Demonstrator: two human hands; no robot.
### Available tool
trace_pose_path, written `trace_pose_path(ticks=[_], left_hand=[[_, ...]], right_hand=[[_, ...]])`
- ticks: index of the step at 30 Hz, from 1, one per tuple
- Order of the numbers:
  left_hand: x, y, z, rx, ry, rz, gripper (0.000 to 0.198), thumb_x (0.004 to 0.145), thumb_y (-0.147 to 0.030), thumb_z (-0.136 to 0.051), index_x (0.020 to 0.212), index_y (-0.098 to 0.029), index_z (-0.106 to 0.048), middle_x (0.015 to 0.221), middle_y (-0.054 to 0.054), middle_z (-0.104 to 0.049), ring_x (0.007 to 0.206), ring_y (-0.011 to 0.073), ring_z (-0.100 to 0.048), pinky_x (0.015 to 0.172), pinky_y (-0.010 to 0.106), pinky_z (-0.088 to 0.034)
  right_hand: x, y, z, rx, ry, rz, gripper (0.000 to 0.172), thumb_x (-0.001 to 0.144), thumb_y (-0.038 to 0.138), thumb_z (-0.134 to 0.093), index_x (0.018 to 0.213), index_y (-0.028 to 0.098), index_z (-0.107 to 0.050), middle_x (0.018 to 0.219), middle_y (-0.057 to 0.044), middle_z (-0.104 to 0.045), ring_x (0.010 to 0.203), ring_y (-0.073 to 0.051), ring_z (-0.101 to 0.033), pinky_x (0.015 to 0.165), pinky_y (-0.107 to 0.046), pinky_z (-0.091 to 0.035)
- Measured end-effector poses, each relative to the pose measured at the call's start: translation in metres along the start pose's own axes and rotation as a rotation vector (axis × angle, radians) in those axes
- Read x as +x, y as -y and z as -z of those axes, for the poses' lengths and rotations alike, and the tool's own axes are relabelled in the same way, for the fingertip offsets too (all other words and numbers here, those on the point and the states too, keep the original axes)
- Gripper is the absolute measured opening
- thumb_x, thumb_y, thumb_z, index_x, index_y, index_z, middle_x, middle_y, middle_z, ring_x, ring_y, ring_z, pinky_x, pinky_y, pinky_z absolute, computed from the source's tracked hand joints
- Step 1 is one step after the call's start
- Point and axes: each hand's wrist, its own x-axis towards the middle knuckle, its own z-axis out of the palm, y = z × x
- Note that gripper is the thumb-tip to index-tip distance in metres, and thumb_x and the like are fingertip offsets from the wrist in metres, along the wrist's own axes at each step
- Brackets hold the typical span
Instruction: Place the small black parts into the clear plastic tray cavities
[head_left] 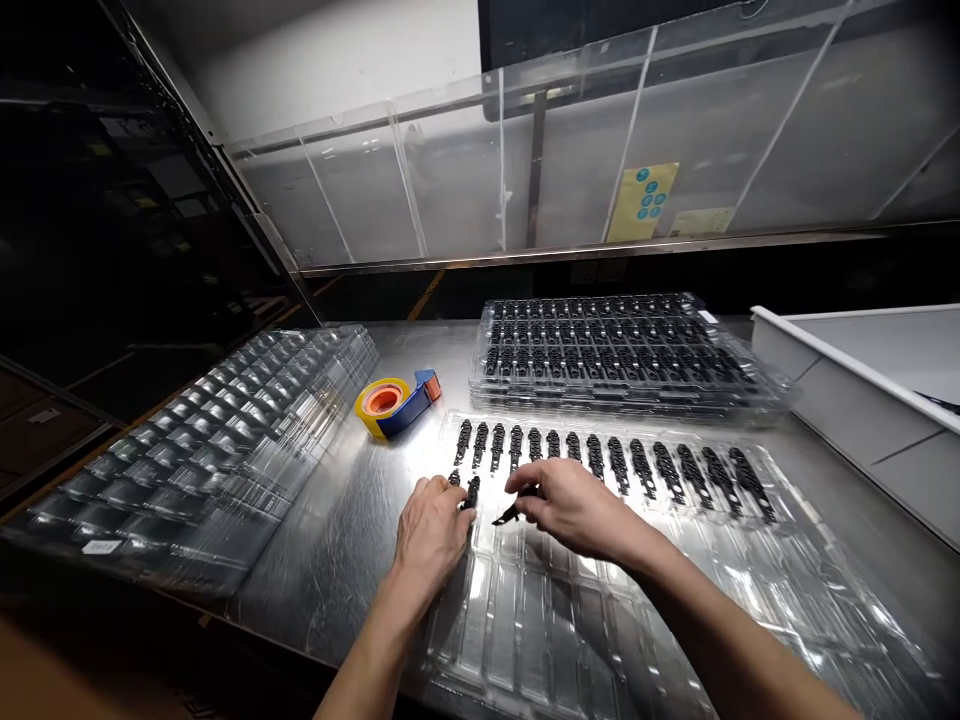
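Note:
A clear plastic tray (529, 610) with long moulded pockets lies in front of me. Its far row holds several slim black parts (616, 465), ribbed and toothed along their length. My left hand (431, 525) is at the tray's left side, thumb and fingers closed around a similar black part (472, 492). Another one peeks out just beyond those fingertips. Over the second row, my right hand (574, 508) pinches a black part (507, 516) that points down and to the left; the fingers cover its upper end.
Left on the metal table (322, 575) stands a tall stack of clear trays (225, 450). A tape dispenser (397, 405) with yellow tape sits beside it. Behind are stacked trays (600, 340) filled with black parts. A white bin (855, 400) is at right, a transparent screen (450, 200) beyond.

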Motion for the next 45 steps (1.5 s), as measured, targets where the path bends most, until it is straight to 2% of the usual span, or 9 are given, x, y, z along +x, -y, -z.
trace_pose_path(ticks=[9,13,16,22,26,29,34,37,45], left_hand=[[0.006,-0.011,0.007,0.004,0.053,0.111,0.028,0.084,-0.008,-0.041,0.101,-0.014,-0.063,0.088,0.014,-0.07,0.084,0.0296,-0.065,0.071,0.036,-0.043],[0.009,-0.005,0.01,-0.089,0.056,0.19,0.029,0.085,-0.011,-0.041,0.107,-0.019,-0.058,0.086,0.008,-0.071,0.081,0.0229,-0.066,0.066,0.029,-0.042],[0.008,-0.002,0.008,-0.125,0.057,0.207,0.027,0.085,-0.012,-0.043,0.105,-0.021,-0.059,0.084,0.005,-0.07,0.079,0.0212,-0.066,0.064,0.028,-0.041],[0.004,-0.007,-0.001,-0.096,-0.036,0.157,0.03,0.085,-0.008,-0.042,0.102,-0.021,-0.064,0.099,0.008,-0.066,0.091,0.0235,-0.062,0.075,0.031,-0.041],[0.002,-0.006,-0.006,-0.086,-0.104,0.157,0.033,0.088,-0.007,-0.041,0.109,-0.018,-0.063,0.102,0.009,-0.063,0.09,0.0229,-0.06,0.076,0.031,-0.041],[0.001,-0.002,-0.009,-0.079,-0.126,0.145,0.03,0.089,-0.01,-0.042,0.107,-0.017,-0.065,0.099,0.01,-0.061,0.09,0.0234,-0.059,0.076,0.031,-0.042],[0.001,0.003,-0.009,-0.099,-0.115,0.061,0.031,0.092,-0.013,-0.042,0.103,-0.02,-0.07,0.095,0.007,-0.063,0.093,0.0206,-0.058,0.081,0.029,-0.043],[0.0,0.004,-0.009,-0.099,-0.107,0.004,0.027,0.089,-0.012,-0.048,0.102,-0.021,-0.071,0.098,0.006,-0.063,0.095,0.0218,-0.055,0.083,0.031,-0.044],[-0.002,0.007,-0.006,-0.094,-0.075,-0.142,0.032,0.081,-0.007,-0.057,0.106,-0.024,-0.069,0.116,-0.002,-0.067,0.106,0.0195,-0.052,0.095,0.031,-0.042]], right_hand=[[0.03,0.015,-0.017,-0.217,-0.042,-0.073,0.017,0.085,0.02,-0.057,0.085,0.015,-0.073,0.09,-0.009,-0.071,0.084,-0.022,-0.065,0.069,-0.03,-0.045],[0.039,0.013,-0.026,-0.178,-0.005,-0.078,0.022,0.08,0.023,-0.064,0.099,0.016,-0.071,0.102,-0.008,-0.07,0.09,-0.02,-0.064,0.072,-0.027,-0.047],[0.034,0.009,-0.024,-0.14,0.052,-0.086,0.032,0.081,0.021,-0.064,0.112,0.02,-0.068,0.102,-0.005,-0.07,0.079,-0.014,-0.066,0.064,-0.021,-0.046],[0.034,0.01,-0.018,-0.264,0.036,-0.097,0.029,0.085,0.031,-0.066,0.112,0.018,-0.068,0.104,-0.008,-0.07,0.096,-0.021,-0.065,0.074,-0.027,-0.047],[0.046,0.009,-0.028,-0.378,0.05,-0.095,0.031,0.086,0.046,-0.065,0.084,0.016,-0.07,0.08,-0.005,-0.07,0.078,-0.02,-0.065,0.069,-0.032,-0.049],[0.05,0.005,-0.039,-0.456,0.005,-0.092,0.041,0.089,0.055,-0.059,0.086,0.015,-0.068,0.081,-0.007,-0.069,0.078,-0.022,-0.065,0.069,-0.035,-0.049],[0.041,-0.002,-0.051,-0.479,-0.044,-0.034,0.034,0.093,0.042,-0.056,0.115,0.016,-0.06,0.091,-0.006,-0.069,0.085,-0.022,-0.065,0.071,-0.034,-0.051],[0.035,-0.006,-0.055,-0.48,-0.073,-0.023,0.042,0.091,0.033,-0.061,0.128,0.016,-0.052,0.098,-0.006,-0.069,0.089,-0.022,-0.065,0.073,-0.034,-0.051],[0.024,-0.009,-0.062,-0.53,-0.084,0.029,0.022,0.093,0.033,-0.055,0.108,0.019,-0.063,0.092,-0.004,-0.065,0.081,-0.02,-0.063,0.069,-0.032,-0.048]])
